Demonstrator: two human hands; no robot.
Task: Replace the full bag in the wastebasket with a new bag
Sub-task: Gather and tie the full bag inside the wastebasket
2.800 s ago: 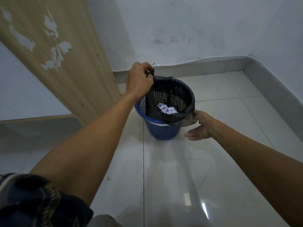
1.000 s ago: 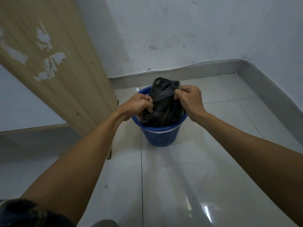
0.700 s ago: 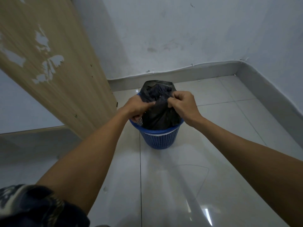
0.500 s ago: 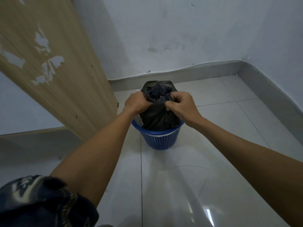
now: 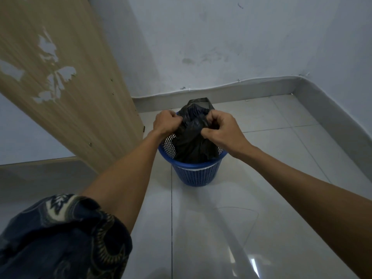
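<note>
Between the two hands, a crumpled black plastic bag (image 5: pixel 191 137) sat in the blue perforated plastic wastebasket (image 5: pixel 196 172) on the tiled floor (image 5: pixel 221 228). Left hand (image 5: pixel 166 122) and right hand (image 5: pixel 220 127) each gripped bunched bag top.

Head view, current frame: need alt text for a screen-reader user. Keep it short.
The left hand and right hand grip the gathered top of a black trash bag sitting in a blue mesh wastebasket on a pale tiled floor. A worn wooden panel stands at left, with white walls behind.
</note>
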